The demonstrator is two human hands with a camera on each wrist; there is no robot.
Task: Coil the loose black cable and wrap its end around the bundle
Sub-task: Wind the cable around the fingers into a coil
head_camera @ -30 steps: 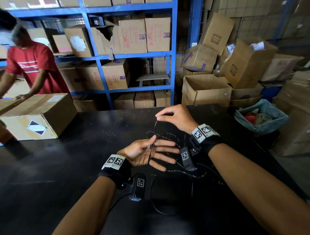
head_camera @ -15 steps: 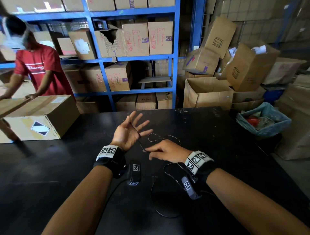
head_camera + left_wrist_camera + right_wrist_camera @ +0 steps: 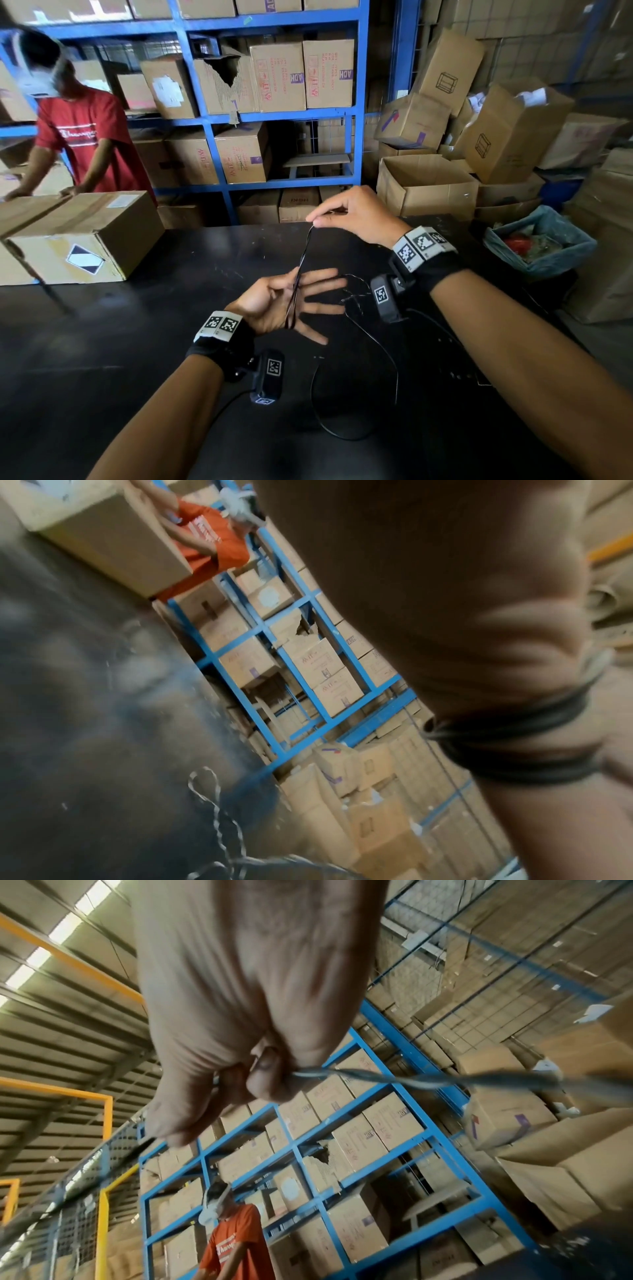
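The thin black cable (image 3: 305, 253) runs taut from my left palm up to my right hand (image 3: 317, 221), which pinches it between thumb and forefinger above the table's far part. My left hand (image 3: 301, 298) lies palm up with fingers spread, and a few turns of cable loop round it. In the left wrist view those dark loops (image 3: 514, 729) cross the hand. The right wrist view shows my fingertips (image 3: 270, 1080) pinching the cable (image 3: 411, 1081). The loose remainder (image 3: 342, 435) trails in a curve over the black table (image 3: 137, 342) toward me.
A sealed cardboard box (image 3: 85, 236) sits on the table's left end, with a person in a red shirt (image 3: 85, 137) leaning over it. Blue shelving (image 3: 205, 120) full of cartons stands behind. Stacked boxes and a blue-lined bin (image 3: 537, 240) crowd the right side.
My right hand rose from beside the left hand near the table to well above it, drawing the cable taut. My left hand turned from fingers pointing up to lying sideways, palm up.
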